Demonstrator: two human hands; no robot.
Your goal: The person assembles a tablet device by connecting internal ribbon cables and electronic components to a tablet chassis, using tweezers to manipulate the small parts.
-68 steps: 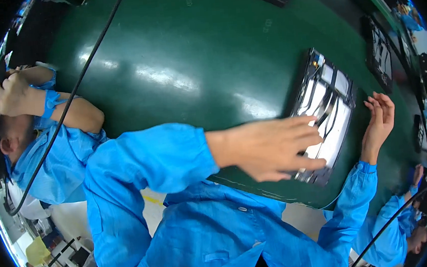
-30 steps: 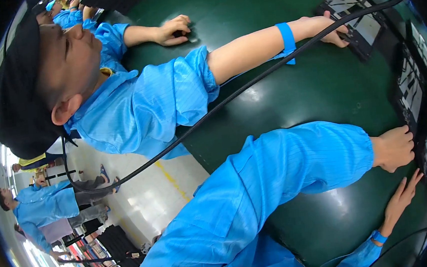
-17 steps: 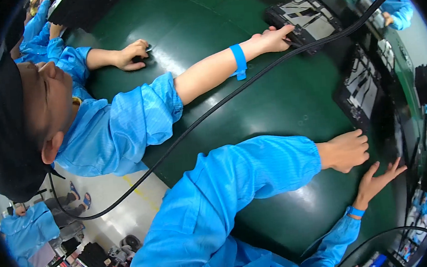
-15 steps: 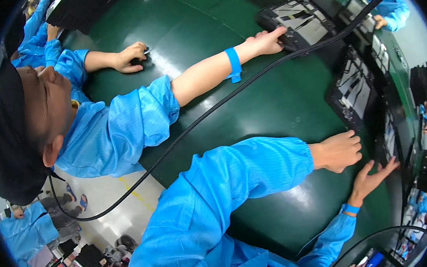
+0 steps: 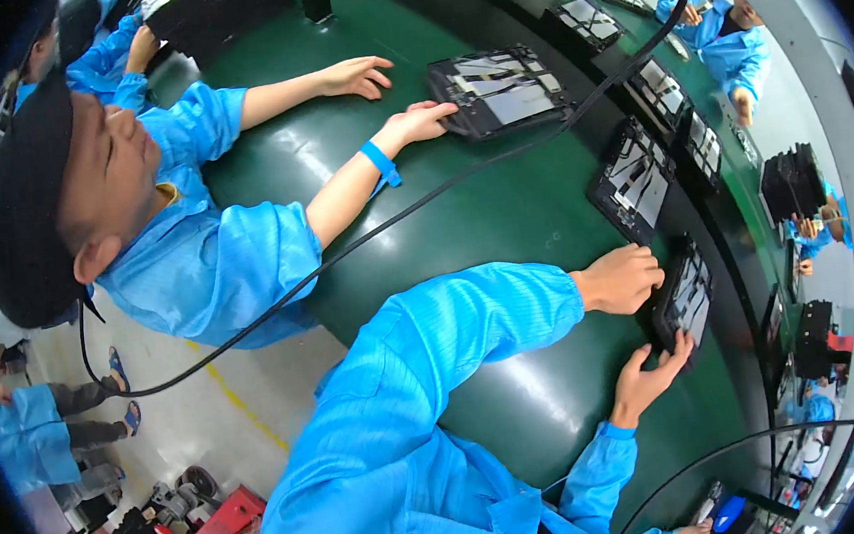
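Observation:
My left hand (image 5: 624, 280) has its fingers curled closed against the edge of an opened black tablet-like device (image 5: 692, 291) with pale panels and dark ribbon cables. Anything inside that grip is hidden. At the device's near end is my right hand (image 5: 649, 382), thumb and fingers apart, its fingertips touching the frame. A second opened device (image 5: 636, 178) lies just beyond my left hand, its near corner close to my knuckles.
To the left, a co-worker's hand (image 5: 421, 122) holds another opened device (image 5: 505, 90) over the green table (image 5: 502, 201). A black cable (image 5: 421, 192) crosses in front. More opened devices (image 5: 661, 86) lie along the dark strip on the right. A black stack (image 5: 217, 22) stands far left.
The view has swung, shifting the devices leftward in it. My right fingertips now touch the nearest device. The co-worker's device has come closer to them, and their other hand has opened.

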